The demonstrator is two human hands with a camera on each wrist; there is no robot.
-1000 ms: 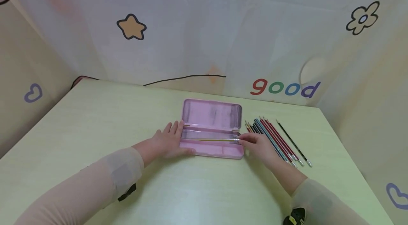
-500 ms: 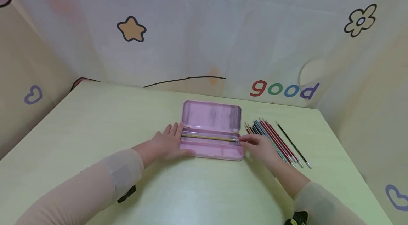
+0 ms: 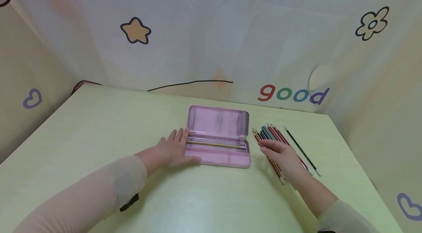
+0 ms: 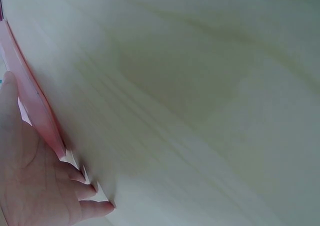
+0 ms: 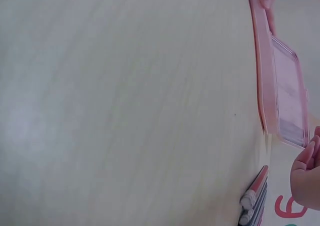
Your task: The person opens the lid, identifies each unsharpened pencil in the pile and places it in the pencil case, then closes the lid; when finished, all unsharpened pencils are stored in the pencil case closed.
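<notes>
A pink pencil case [image 3: 217, 120] lies open on the table, its lid folded back. One yellow pencil [image 3: 215, 144] rests lengthwise in its rear compartment, eraser end to the right. My left hand [image 3: 173, 149] lies against the case's left end with fingers stretched out; in the left wrist view, the palm of that hand [image 4: 35, 181] is beside the pink wall [image 4: 37, 100]. Over the pile of pencils [image 3: 280, 136] hovers my right hand [image 3: 283, 158], thumb and fingers loosely bent with nothing visible between them. It hides the middle of the pile. Red, blue and dark pencils show there, with white erasers nearest me.
A single dark pencil [image 3: 302, 151] lies apart, right of the pile. Behind the pale table [image 3: 112, 123] hangs a printed curtain [image 3: 197, 35] with a star, a flower and the word "good". Curtain also closes off both sides.
The yellow pencil has come down into the case and my right hand has let go of it. That hand has moved right, over the pile. My left hand has stayed put.
</notes>
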